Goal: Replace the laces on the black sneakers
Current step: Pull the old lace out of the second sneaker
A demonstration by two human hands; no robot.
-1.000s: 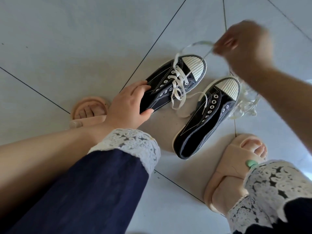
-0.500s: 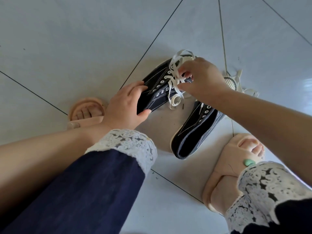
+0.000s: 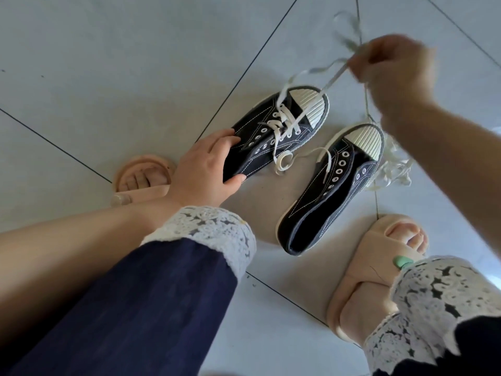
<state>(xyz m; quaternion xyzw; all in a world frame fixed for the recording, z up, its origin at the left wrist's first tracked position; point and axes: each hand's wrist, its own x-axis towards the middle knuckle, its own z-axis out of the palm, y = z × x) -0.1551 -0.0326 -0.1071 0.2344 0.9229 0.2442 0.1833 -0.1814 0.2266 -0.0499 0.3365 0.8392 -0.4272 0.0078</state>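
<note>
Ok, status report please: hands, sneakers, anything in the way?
Left hand grips partly laced sneaker. Right hand pinches its white lace, raised. Other sneaker unlaced, loose laces beside. Nothing blocking.

A home: pale tiled floor [image 3: 108, 63], soft house slippers [image 3: 360, 270] worn.

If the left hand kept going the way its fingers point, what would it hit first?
The left hand grips the heel of the laced sneaker; straight on, it would probably meet the crossed lace first, though depth is unclear.

Bare floor [image 3: 135, 63] lies open left of the laced sneaker [image 3: 298, 126]; a lace pile [image 3: 393, 169] clutters the right.
</note>
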